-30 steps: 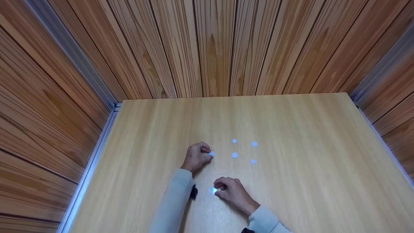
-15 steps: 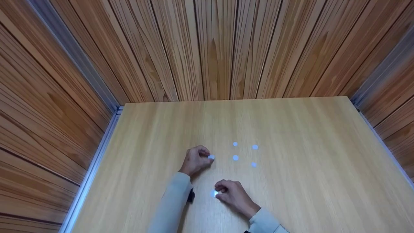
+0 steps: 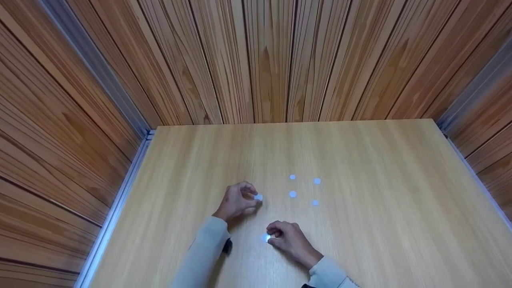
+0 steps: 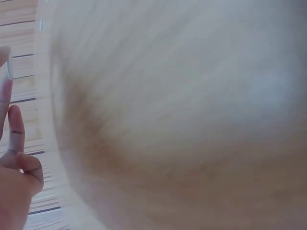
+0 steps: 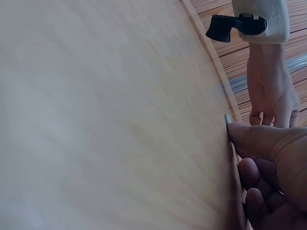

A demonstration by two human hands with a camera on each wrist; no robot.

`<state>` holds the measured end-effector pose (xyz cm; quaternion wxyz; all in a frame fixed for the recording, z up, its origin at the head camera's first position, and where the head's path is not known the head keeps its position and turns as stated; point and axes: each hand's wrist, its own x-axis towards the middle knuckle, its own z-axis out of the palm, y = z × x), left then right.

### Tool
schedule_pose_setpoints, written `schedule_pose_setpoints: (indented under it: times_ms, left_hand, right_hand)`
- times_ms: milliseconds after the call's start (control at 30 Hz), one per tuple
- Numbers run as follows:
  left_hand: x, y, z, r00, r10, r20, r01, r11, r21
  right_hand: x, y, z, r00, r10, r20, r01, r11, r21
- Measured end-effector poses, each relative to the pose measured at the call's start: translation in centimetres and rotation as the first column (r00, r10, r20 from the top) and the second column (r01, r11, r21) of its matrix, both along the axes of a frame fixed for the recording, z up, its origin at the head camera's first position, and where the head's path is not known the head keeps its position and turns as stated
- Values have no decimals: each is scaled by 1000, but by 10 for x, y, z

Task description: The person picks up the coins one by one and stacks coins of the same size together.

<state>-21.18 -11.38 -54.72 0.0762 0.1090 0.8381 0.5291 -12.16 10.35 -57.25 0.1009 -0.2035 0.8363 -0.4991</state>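
Two hands pinch pale discs above a pale wooden tabletop (image 3: 392,188). The left hand (image 3: 237,201) holds its disc (image 3: 258,197) narrowly between thumb and finger; the left wrist view shows that disc edge-on, with the other fingers bent. The right hand (image 3: 294,242), lower in the head view, pinches a second disc (image 3: 265,238), which catches a bright glint; whether either disc touches the wood cannot be told.

Just beyond the left fingertips, four more discs lie flat and apart in a loose cluster: a far-left one (image 3: 292,177), a far-right one (image 3: 317,181), a near-left one (image 3: 293,194) and a near-right one (image 3: 315,203). The cluster sits about midway between the tabletop's side edges, with wood grain on all sides and a broad span running to the far right corner. The left hand is nearer the left edge than the right one, yet well apart from it.

A metal rail (image 3: 108,218) borders the left edge; a planked wall (image 3: 268,60) rises past the far edge.
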Motion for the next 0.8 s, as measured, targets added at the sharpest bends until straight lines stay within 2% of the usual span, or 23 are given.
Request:
schedule_pose_setpoints:
  times_ms: [133,333,533,800]
  left_hand:
    - [7,-4,4,999,-28,-22,28,1000,8]
    - [16,-9,2,997,-61,-50,61,998,12]
    - [28,-14,-1,987,-130,-97,135,989,52]
    - [40,-19,-1,982,-174,-67,173,985,-23]
  right_hand:
    - [0,0,-1,1000,10,-9,-10,1000,-6]
    - [0,0,-3,1000,11,-24,-11,1000,-12]
    - [0,0,-2,999,13,-30,-13,1000,8]
    - [-1,1,1,1000,6,-30,-6,1000,20]
